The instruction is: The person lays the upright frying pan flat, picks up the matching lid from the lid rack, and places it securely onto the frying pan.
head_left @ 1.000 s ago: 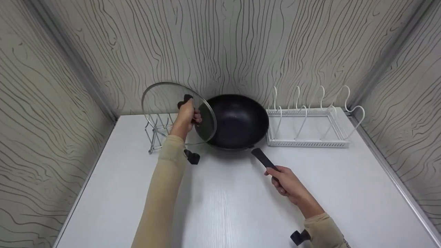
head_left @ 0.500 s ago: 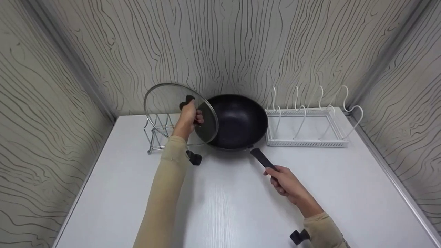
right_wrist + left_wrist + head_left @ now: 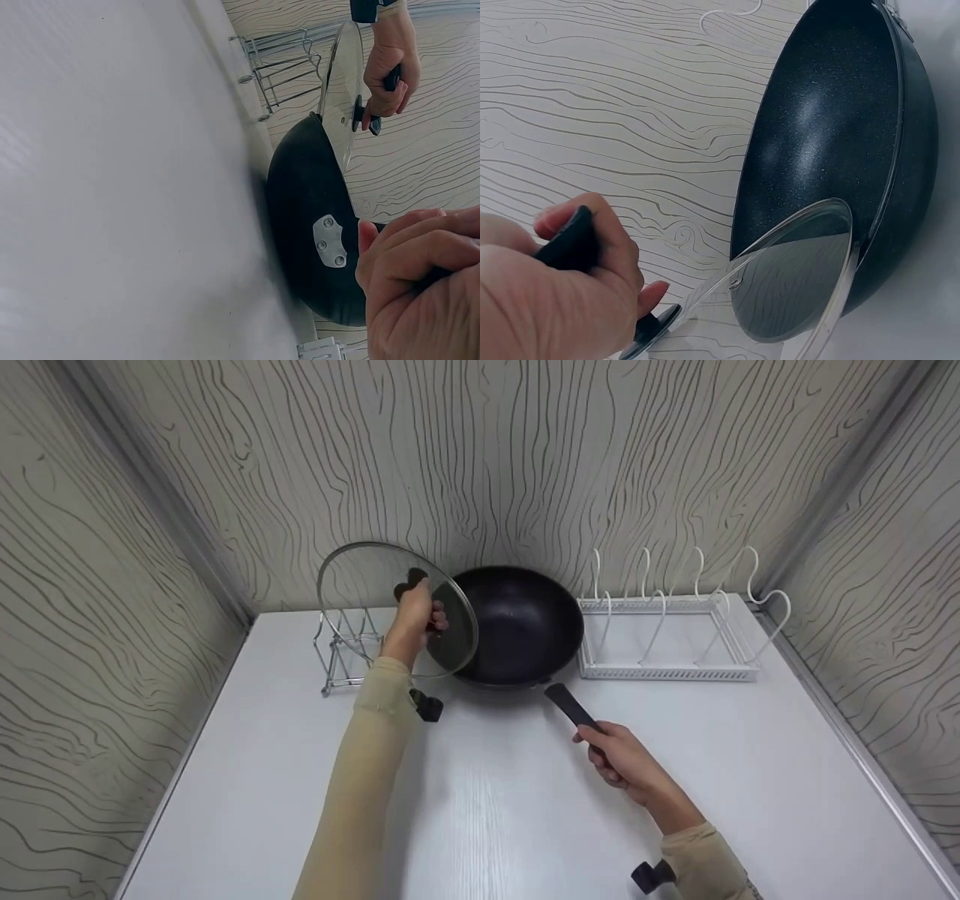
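A black wok (image 3: 517, 622) stands at the back middle of the white table, its interior facing up. My right hand (image 3: 619, 757) grips the wok's black handle (image 3: 571, 706), which points toward me and to the right. With my left hand (image 3: 414, 611) I hold a glass pot lid (image 3: 457, 637) by its black knob (image 3: 570, 244). The lid is tilted and its right part overlaps the wok's left rim in the head view. In the left wrist view, the lid's edge reaches over the wok's near side; whether they touch I cannot tell.
A small silver wire rack (image 3: 341, 660) stands left of the wok, partly seen through the lid. To the right is a white rack (image 3: 667, 671) with several curved upright dividers. Wood-patterned panels (image 3: 480, 457) close off the back and both sides.
My left hand and the lid have shifted slightly right, bringing the lid further over the wok's left side. The right hand and wok have barely moved.
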The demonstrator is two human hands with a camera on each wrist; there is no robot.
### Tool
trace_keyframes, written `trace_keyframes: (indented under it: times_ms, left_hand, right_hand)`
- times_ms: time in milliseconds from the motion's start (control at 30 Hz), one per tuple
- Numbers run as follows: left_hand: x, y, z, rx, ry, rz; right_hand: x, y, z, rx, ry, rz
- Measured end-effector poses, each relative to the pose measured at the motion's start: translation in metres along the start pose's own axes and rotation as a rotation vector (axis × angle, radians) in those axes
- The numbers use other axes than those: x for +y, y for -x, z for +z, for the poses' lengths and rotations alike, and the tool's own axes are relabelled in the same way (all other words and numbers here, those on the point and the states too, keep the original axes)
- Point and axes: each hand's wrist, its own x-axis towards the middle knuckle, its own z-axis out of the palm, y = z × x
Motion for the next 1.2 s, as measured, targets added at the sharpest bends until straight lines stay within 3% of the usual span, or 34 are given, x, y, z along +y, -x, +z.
trace_keyframes:
  times_ms: [1200]
  left_hand:
    - [-0.011,-0.001,0.013,0.016,-0.013,0.003]
  right_hand:
    - [0.000,-0.002,-0.002,-0.017,-0.019,0.003]
